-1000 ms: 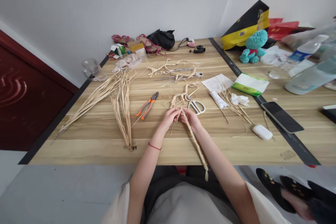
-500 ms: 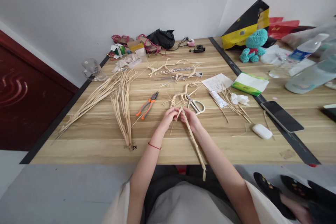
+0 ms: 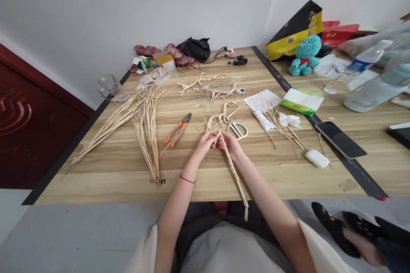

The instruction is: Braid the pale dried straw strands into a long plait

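Observation:
A pale straw braid (image 3: 232,168) runs from between my hands down past the table's front edge, its tied-looking tip hanging over my lap. My left hand (image 3: 207,141) is closed with its fingertips at the braid's upper end, where loose strands stick out. Around the same end, my right hand (image 3: 231,144) is closed too, and the braid passes over it. Just beyond my hands lie white-handled scissors (image 3: 237,129) and curled braided pieces (image 3: 221,117). Pliers with orange grips (image 3: 178,130) rest to the left of my left hand.
Bundles of long straw (image 3: 150,132) spread across the left side, near a glass mug (image 3: 112,88). On the right are loose straws, a white tube (image 3: 264,120), a phone (image 3: 341,140), a white case (image 3: 317,158) and bottles. Another person's feet (image 3: 355,228) show at lower right.
Both hands stay on the braid's upper end with only slight finger movement. The whole view has shifted a little, so the table things sit slightly further left.

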Demonstrator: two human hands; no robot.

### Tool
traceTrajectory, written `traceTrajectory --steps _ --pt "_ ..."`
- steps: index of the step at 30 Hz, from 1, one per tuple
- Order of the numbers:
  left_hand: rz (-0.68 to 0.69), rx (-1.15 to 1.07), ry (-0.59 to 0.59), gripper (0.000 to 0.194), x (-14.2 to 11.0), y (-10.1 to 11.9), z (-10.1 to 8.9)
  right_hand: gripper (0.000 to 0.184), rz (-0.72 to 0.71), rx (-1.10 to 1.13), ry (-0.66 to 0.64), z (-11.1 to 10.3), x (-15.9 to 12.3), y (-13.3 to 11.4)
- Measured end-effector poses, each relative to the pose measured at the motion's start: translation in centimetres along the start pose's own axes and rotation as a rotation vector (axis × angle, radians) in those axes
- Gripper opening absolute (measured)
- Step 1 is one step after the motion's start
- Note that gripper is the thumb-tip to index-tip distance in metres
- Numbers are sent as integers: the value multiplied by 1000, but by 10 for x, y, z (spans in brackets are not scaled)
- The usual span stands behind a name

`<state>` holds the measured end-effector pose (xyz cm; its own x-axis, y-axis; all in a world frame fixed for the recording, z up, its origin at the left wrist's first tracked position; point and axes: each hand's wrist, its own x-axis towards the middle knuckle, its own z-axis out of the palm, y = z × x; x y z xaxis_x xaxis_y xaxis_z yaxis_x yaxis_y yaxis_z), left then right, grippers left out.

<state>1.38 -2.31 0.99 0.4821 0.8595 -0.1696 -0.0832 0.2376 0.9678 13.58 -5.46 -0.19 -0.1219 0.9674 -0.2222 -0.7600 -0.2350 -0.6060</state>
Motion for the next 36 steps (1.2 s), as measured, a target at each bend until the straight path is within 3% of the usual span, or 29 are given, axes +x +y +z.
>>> traceTrajectory --steps 36 --pt "50 47 -43 25 0 -2 1 12 3 40 -15 1 -1 -1"
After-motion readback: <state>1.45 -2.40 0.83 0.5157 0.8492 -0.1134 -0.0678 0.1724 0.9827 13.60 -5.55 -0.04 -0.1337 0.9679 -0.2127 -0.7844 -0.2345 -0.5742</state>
